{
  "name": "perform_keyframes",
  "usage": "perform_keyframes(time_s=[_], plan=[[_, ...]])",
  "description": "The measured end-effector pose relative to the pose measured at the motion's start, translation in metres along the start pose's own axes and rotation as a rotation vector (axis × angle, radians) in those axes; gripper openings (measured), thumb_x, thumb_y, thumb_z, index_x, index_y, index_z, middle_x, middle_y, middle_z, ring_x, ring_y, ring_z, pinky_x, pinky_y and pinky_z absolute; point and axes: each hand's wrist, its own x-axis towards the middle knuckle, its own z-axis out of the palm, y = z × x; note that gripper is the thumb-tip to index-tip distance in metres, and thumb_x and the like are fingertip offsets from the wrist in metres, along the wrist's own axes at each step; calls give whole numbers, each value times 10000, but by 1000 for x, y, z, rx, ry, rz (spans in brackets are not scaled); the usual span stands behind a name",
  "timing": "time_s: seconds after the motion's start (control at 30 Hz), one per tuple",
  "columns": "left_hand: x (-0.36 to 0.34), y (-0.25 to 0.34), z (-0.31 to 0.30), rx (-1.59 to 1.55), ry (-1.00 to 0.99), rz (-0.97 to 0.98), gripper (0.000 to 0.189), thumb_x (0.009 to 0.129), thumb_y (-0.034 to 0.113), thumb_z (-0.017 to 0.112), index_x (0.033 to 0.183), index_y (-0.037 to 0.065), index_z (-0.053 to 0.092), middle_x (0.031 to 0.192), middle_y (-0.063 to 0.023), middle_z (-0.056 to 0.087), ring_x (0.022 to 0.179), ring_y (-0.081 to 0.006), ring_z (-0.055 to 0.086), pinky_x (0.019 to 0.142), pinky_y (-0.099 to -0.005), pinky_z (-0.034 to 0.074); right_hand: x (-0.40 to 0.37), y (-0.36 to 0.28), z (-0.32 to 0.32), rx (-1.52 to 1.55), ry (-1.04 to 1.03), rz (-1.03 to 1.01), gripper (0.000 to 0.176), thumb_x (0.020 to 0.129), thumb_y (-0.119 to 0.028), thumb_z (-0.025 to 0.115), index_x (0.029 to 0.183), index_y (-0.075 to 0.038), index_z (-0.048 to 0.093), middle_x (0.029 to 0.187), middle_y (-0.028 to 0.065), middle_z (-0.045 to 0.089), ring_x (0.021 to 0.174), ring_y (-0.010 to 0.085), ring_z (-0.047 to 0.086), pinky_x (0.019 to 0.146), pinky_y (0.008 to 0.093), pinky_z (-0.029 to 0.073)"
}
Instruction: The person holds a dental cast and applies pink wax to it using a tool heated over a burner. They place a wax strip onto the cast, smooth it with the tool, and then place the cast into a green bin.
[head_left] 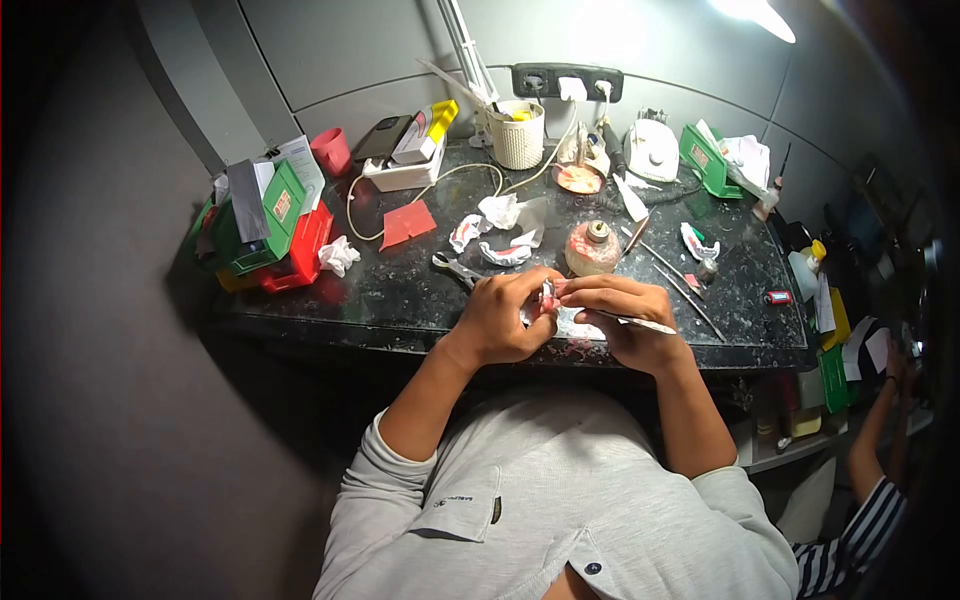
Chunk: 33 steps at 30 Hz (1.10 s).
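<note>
My left hand (500, 320) is closed around a small pink and white dental piece (547, 298), mostly hidden by the fingers. Close against it, my right hand (640, 315) grips a slim metal spatula (646, 325), whose flat end sticks out past the knuckles. The right fingertips meet the dental piece. Just beyond the hands stands a round spirit burner (593, 250) smeared with pink wax. Pliers (457, 268) lie by the left hand, near a white dental cast with pink on it (505, 254).
A pink wax sheet (408, 224) and crumpled tissue (339, 256) lie on the black bench (390, 290). Thin tools (690, 298) rest at right. Red and green trays (300, 255) stand left, a white pen cup (518, 138) behind. Another person's arm (872, 430) shows at far right.
</note>
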Motion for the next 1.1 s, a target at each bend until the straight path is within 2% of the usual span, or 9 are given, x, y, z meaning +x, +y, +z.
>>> perform_keyframes(time_s=[0.3, 0.37, 0.4, 0.83, 0.9, 1.1], plan=[[0, -1, -1, -8, 22, 30, 339, 725, 161, 631, 1053, 75, 656, 814, -130, 709, 756, -352, 698, 714, -431, 563, 0, 0, 3, -12, 3, -14, 306, 794, 96, 727, 1073, -31, 733, 1089, 101, 741, 977, 235, 730, 816, 305, 587], [-1, 0, -2, -19, -25, -8, 356, 719, 165, 627, 1064, 79, 659, 820, -136, 711, 765, -358, 699, 723, -434, 565, -1, 0, 3, 3, -11, -28, 320, 782, 94, 733, 1077, -30, 731, 1101, 107, 739, 998, 244, 728, 833, 312, 587], [0, -1, -3, -12, 2, 46, 333, 736, 101, 616, 1055, 30, 680, 808, -133, 707, 684, -265, 710, 650, -333, 555, -1, 2, 3, 1, -11, -27, 330, 776, 99, 733, 1079, -30, 731, 1108, 108, 738, 1003, 247, 728, 841, 317, 588], [-2, -1, -4, -49, -12, 27, 402, 699, 112, 606, 1081, 10, 678, 815, -151, 707, 682, -259, 708, 645, -339, 554, -2, 0, 4, -11, -23, -4, 377, 757, 140, 710, 1087, -40, 737, 1122, 103, 741, 1012, 252, 728, 866, 323, 584], [-2, 1, -4, -59, -11, -10, 395, 709, 178, 620, 1084, 64, 676, 775, -150, 706, 705, -337, 701, 705, -411, 566, -2, 0, 4, -14, -20, -8, 378, 759, 144, 705, 1087, -41, 738, 1119, 102, 742, 1010, 252, 729, 864, 322, 584], [-2, -3, -4, -120, -8, 17, 404, 720, 178, 623, 1096, 36, 673, 797, -167, 705, 705, -325, 705, 698, -401, 564, -3, 2, 4, -30, -22, 0, 385, 756, 157, 690, 1081, -42, 741, 1110, 102, 743, 1007, 249, 730, 856, 318, 586]])
